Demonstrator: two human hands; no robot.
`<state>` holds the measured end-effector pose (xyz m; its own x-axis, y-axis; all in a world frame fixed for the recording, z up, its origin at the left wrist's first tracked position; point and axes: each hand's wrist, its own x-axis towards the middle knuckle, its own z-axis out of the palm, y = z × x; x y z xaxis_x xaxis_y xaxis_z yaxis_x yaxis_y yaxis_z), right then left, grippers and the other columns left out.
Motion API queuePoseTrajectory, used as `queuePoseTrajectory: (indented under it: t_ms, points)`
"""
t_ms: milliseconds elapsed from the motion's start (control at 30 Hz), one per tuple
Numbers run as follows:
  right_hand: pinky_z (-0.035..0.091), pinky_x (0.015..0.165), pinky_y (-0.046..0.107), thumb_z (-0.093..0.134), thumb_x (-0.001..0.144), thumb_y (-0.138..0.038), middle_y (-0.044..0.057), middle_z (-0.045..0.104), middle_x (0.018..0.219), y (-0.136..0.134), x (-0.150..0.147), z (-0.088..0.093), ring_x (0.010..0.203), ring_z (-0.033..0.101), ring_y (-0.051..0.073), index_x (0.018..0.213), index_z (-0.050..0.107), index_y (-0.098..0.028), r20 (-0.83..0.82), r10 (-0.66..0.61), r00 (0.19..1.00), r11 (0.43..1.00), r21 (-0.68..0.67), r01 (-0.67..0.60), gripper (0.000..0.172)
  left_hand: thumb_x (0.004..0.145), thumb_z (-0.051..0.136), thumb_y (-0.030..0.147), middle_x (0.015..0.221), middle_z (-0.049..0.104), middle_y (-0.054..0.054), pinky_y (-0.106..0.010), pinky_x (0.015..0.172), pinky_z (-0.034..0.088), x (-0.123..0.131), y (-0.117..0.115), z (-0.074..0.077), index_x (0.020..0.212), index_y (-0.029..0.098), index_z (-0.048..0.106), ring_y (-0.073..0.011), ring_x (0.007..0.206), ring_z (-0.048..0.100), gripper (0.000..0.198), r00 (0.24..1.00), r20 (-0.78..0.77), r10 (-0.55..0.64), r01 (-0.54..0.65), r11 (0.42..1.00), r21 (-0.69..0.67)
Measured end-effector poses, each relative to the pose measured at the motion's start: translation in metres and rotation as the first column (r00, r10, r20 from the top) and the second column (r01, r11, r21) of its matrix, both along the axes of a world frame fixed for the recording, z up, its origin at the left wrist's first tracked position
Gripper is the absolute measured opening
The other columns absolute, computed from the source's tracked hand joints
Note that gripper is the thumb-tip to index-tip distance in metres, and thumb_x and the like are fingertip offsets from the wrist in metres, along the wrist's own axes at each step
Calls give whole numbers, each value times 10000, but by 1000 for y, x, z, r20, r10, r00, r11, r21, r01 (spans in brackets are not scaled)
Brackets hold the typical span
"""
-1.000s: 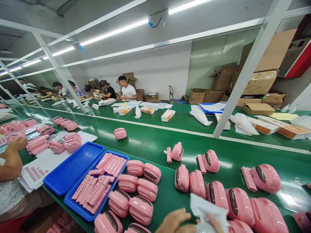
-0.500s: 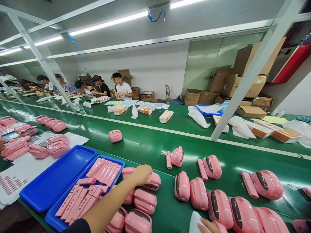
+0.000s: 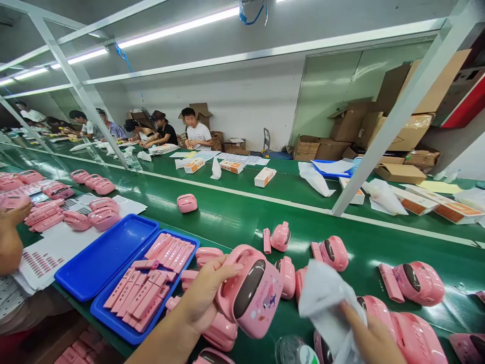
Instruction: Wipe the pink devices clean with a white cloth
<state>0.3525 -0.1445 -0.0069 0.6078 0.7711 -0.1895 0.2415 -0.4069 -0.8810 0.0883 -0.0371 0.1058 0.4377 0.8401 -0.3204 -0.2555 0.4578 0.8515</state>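
Long ceiling lights [image 3: 178, 23] brighten the room evenly, laying white glare along the green bench [image 3: 242, 202]. Shadows stay faint, the wide lens bends the posts [image 3: 409, 116] near the edges, and the right hand [image 3: 369, 336] looks slightly soft.

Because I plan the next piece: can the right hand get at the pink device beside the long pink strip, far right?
Probably yes: the right hand is near that pink device, with only another pink device lying between. But the hand now holds a white sheet.
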Motion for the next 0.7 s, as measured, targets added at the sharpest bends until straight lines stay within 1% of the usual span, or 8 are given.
queuePoseTrajectory:
  t_ms: [100,200,300,400,433,567,600,700]
  points:
    - [426,471,293,548,718,-628,26,593,543,18,4,35,531,546,207,610,569,-187,-115,40,993,998,55,-34,455,704,675,192,806,703,-70,-232,708,470,4,-26,8,883,114,660,-154,754,631,196,989,145,-2,25,987,-156]
    - [479,531,295,432,781,-666,64,635,653,20,-34,62,623,596,228,771,614,-156,-18,163,986,971,179,-158,541,708,687,199,796,702,-58,-212,686,473,11,-42,15,844,120,674,-141,738,630,158,988,155,-14,44,981,-191]
    - [532,759,367,331,918,-473,123,671,935,10,-82,75,905,635,277,1163,552,-126,491,359,794,766,331,-551,479,698,702,205,816,712,-62,-246,766,484,19,-49,20,883,126,684,-172,817,647,202,976,217,3,41,979,-199]
    - [360,1023,413,403,920,-351,131,611,1158,1,-102,75,1253,403,269,1343,383,-122,909,54,412,474,340,-812,481,688,709,200,761,714,-45,-281,827,477,26,-51,23,847,135,693,-197,850,655,172,961,274,34,23,980,-200]
    - [334,1043,388,417,917,-332,134,613,1156,-1,-102,74,1278,367,249,1364,348,-102,934,3,357,444,319,-838,507,699,700,195,756,714,-43,-287,839,473,28,-52,24,846,134,692,-200,857,655,159,960,280,32,24,981,-194]
    - [450,951,372,320,943,-313,177,556,1225,-4,-91,73,1173,501,247,1401,254,-95,800,194,568,647,330,-687,512,781,633,215,813,707,-44,-286,864,463,29,-54,20,880,143,675,-188,895,641,129,961,277,23,34,979,-199]
    - [451,950,387,321,941,-317,173,546,1241,-4,-90,74,1157,516,254,1398,266,-108,793,203,574,644,333,-688,506,788,626,220,791,700,-37,-280,851,468,29,-54,18,835,146,671,-182,877,642,99,964,264,40,18,977,-213]
    - [358,1033,373,405,918,-303,109,591,1204,-5,-88,74,1181,494,237,1355,371,-143,892,83,445,452,364,-814,466,775,631,203,693,674,-20,-256,799,482,30,-53,15,730,139,658,-170,808,645,83,969,235,69,-18,977,-212]
